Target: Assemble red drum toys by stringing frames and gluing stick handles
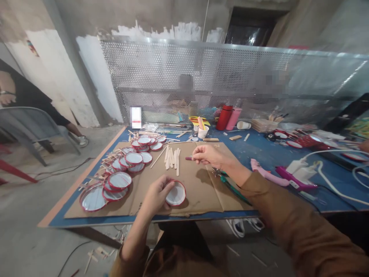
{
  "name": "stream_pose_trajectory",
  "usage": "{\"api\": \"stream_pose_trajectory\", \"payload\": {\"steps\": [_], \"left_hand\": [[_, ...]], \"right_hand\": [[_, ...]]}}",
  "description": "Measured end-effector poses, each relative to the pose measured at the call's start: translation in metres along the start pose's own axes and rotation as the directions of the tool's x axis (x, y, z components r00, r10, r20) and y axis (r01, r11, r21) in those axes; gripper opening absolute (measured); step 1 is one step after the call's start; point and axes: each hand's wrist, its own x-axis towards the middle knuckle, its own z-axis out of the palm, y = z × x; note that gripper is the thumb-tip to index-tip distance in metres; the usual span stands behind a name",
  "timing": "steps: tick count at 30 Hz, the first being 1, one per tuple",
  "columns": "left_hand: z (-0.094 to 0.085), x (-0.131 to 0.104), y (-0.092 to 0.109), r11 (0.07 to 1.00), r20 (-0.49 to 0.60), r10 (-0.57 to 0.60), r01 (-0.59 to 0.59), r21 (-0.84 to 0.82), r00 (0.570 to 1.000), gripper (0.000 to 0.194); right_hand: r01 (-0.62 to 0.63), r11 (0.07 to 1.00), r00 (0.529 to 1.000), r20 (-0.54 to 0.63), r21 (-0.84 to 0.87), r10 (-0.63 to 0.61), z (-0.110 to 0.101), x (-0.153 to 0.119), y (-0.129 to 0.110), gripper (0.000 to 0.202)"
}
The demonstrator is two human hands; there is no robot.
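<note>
My left hand [158, 192] grips a small round disc [175, 193] with a red rim and a pale, shiny face, just above the cardboard's near edge. Farther forward and to the right, my right hand [208, 154] pinches a short stick with a purplish-red end [188, 158]; the rest of it is hidden by the fingers. Between and beyond the hands lies a bunch of flat wooden sticks [172, 158] on the cardboard sheet [201, 188]. Several similar red-rimmed discs [120, 180] are piled at the left, overlapping one another, with wooden sticks poking out under them.
Pliers with green handles [233, 188] lie under my right forearm. A pink glue gun [268, 174] and a purple power strip [296, 181] with cables sit to the right. Behind stand a paper cup [203, 131], a red bottle [224, 117] and a perforated metal screen [161, 69]. A person stands far left.
</note>
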Motion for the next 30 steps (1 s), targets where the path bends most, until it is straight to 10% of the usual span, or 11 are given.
{"api": "stream_pose_trajectory", "payload": {"steps": [5, 13, 26, 30], "left_hand": [[-0.004, -0.001, -0.004, 0.998, 0.056, 0.028, -0.024, -0.066, 0.998, 0.037], [-0.007, -0.002, 0.000, 0.982, 0.107, 0.070, -0.049, -0.184, 0.992, 0.049], [-0.005, -0.005, -0.006, 0.997, 0.026, 0.074, -0.073, -0.038, 0.997, 0.032], [-0.004, -0.005, -0.003, 0.995, 0.010, 0.074, -0.075, 0.073, 0.997, 0.028]], "right_hand": [[0.124, 0.986, 0.991, -0.073, 0.116, -0.116, 0.053, -0.036, -0.002, 0.024], [0.364, 0.921, 0.839, -0.379, -0.141, -0.390, 0.113, -0.056, 0.028, 0.020], [0.358, 0.920, 0.845, -0.363, -0.162, -0.393, 0.120, -0.064, 0.028, 0.011], [0.275, 0.958, 0.890, -0.398, 0.078, -0.223, 0.114, -0.065, 0.024, 0.015]]}}
